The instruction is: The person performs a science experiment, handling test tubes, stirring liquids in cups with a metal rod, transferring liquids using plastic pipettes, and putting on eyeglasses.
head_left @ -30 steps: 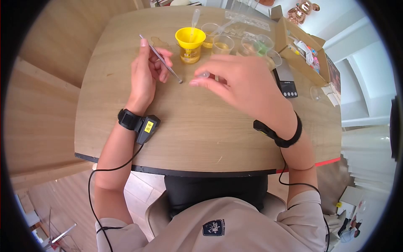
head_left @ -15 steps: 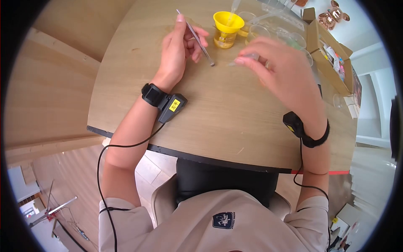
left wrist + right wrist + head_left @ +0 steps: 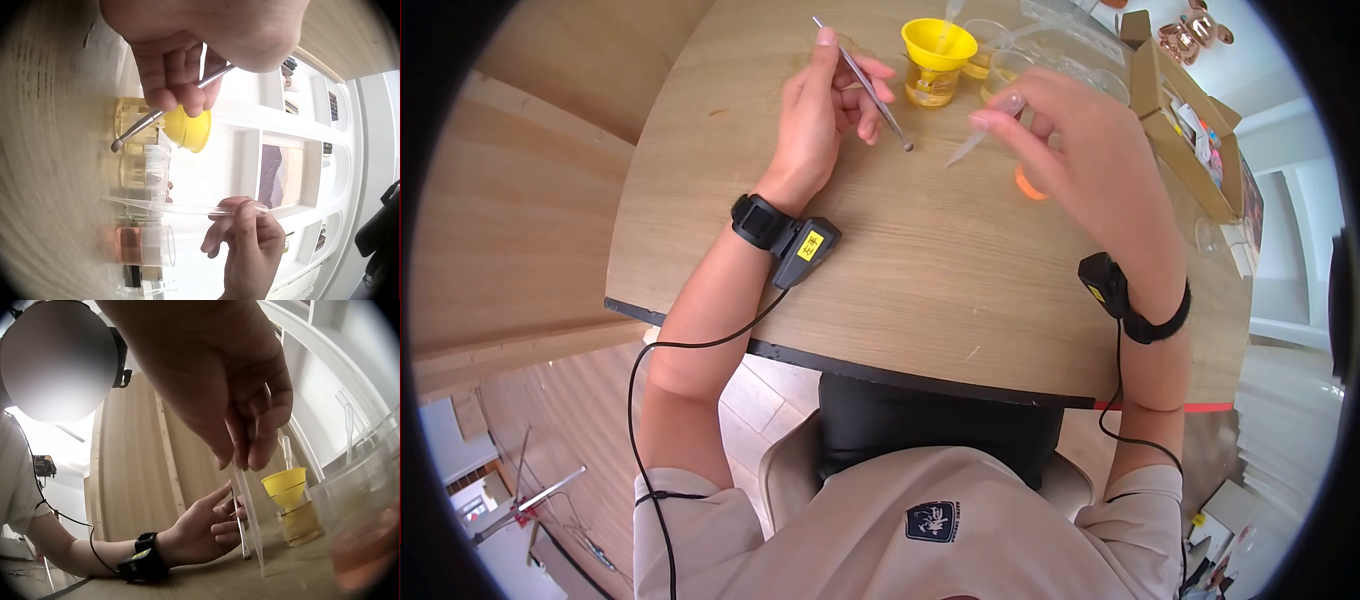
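Note:
My left hand (image 3: 812,125) holds a thin metal rod (image 3: 890,121) with a small rounded end. The rod slants down, its rounded end close over the table. My right hand (image 3: 1090,150) pinches a clear plastic dropper (image 3: 968,148) near its bulb, the narrow tip pointing down at the tabletop. Behind the left hand, a yellow funnel (image 3: 922,48) sits in a glass beaker (image 3: 928,92) of yellow liquid, with a second dropper (image 3: 287,452) standing in it. A clear cup (image 3: 165,245) of orange liquid is partly hidden below the right hand in the head view.
Several clear cups (image 3: 1012,62), some with yellow liquid, stand behind the right hand. At the right is an open cardboard box (image 3: 1152,95) of small items, with a copper bear figurine (image 3: 1195,38) beyond. A small clear dish (image 3: 1205,236) lies near the table's right side.
The head view has shifted. My right hand has turned so the dropper's stem shows, pointing down and left, and the orange liquid below it has come into sight. My left hand keeps its hold on the rod.

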`<state>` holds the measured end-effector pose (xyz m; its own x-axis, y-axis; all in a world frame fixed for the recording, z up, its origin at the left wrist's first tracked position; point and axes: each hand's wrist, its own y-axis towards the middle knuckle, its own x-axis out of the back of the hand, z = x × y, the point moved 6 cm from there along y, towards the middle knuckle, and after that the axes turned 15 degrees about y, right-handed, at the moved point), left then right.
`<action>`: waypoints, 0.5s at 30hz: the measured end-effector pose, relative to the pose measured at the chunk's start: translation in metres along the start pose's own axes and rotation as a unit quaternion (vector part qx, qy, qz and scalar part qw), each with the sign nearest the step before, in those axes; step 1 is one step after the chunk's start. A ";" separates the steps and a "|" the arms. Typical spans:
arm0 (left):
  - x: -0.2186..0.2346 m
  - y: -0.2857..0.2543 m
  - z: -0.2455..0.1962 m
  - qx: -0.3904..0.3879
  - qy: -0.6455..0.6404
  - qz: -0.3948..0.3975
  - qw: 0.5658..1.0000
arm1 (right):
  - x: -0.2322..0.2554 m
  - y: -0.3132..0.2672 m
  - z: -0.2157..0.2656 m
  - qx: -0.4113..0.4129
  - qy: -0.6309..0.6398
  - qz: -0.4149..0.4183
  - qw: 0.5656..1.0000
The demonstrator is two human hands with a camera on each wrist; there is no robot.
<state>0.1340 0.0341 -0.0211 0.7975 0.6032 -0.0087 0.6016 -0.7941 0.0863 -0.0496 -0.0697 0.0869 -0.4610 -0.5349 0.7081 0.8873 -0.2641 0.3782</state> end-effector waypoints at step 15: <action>0.001 0.000 0.002 0.003 0.013 -0.006 1.000 | -0.001 0.000 0.003 0.029 -0.023 -0.019 0.999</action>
<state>0.1348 0.0338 -0.0233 0.7885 0.6148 0.0158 0.6119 -0.7869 0.0797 -0.0497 -0.0665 0.0881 -0.4961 -0.4870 0.7188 0.8671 -0.2354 0.4390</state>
